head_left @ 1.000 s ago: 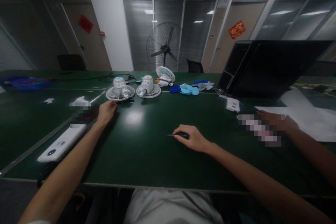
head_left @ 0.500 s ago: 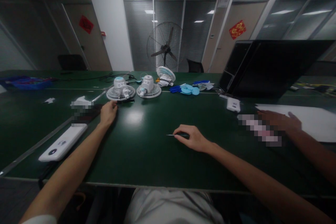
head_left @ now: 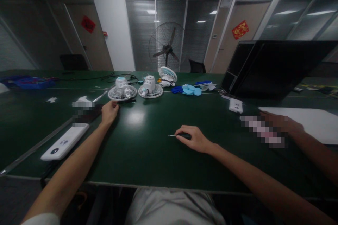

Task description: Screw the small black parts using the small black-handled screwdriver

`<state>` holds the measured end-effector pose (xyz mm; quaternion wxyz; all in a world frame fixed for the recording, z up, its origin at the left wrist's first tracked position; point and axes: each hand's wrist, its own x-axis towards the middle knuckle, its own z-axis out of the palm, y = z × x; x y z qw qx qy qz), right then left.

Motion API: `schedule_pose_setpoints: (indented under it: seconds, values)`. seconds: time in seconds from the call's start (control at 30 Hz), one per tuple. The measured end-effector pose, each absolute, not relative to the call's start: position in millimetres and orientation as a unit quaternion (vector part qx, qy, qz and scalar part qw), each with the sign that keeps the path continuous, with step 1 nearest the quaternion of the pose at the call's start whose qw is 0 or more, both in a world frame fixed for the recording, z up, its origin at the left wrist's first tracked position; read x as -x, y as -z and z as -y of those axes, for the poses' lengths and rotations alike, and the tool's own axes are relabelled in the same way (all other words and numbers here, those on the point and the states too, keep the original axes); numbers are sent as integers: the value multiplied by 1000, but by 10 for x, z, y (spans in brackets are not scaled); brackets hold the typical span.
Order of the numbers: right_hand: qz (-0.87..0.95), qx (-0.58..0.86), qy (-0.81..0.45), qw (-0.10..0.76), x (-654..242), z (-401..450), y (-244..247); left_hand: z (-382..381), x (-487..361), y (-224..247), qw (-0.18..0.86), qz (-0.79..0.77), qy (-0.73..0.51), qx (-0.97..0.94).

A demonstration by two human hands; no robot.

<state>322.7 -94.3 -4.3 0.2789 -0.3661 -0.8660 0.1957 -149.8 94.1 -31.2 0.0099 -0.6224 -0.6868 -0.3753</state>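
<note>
My right hand (head_left: 194, 138) rests on the green table, closed around the dark handle of a screwdriver (head_left: 187, 135). The tool's thin metal shaft points left. Further forward and to the left is my left hand (head_left: 109, 112), its fingers curled; what they hold, if anything, is too dark to make out. Just beyond its fingertips lies a small black object (head_left: 130, 101). Behind that, a white fan head (head_left: 122, 91) sits face down, its motor housing up. A second fan head (head_left: 150, 89) lies the same way beside it, and a third fan head (head_left: 168, 76) leans tilted behind.
Light-blue fan blades (head_left: 192, 90) and blue gloves (head_left: 177, 89) lie past the fan heads. A white power bank-like device (head_left: 66, 142) is by my left forearm. At right, another person's hand (head_left: 285, 123) rests near a white sheet (head_left: 319, 124). A large black monitor-like box (head_left: 274, 68) stands behind.
</note>
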Motion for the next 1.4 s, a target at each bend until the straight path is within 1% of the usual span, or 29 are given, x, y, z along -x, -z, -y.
schedule_pose_setpoints:
  seconds: [0.17,0.33,0.47,0.6,0.7,0.9,1.0,1.07,1.23,1.4]
  values:
    - [866,366,-199,277,-3229,955,24,-976,1544,307,-13,697,384,606]
    - [866,366,-198,278,-3234,953,42,-961,1531,319,-15,700,368,611]
    - [866,364,-199,278,-3233,945,60,-922,1505,307,-15,682,345,645]
    - [868,362,-183,286,-3224,934,60,-874,1402,233,-25,630,313,711]
    - [869,358,-178,291,-3218,931,50,-781,1154,155,-50,564,279,775]
    - [867,365,-174,290,-3218,930,49,-234,238,63,-159,277,213,923]
    - [865,371,-166,293,-3218,923,67,77,-120,59,-214,195,203,935]
    - [866,373,-163,292,-3217,923,72,216,-241,60,-235,188,202,932]
    - [868,370,-166,285,-3204,941,46,354,-297,37,-277,253,200,905]
    - [873,367,-157,280,-3202,939,58,418,-333,-9,-305,255,194,897]
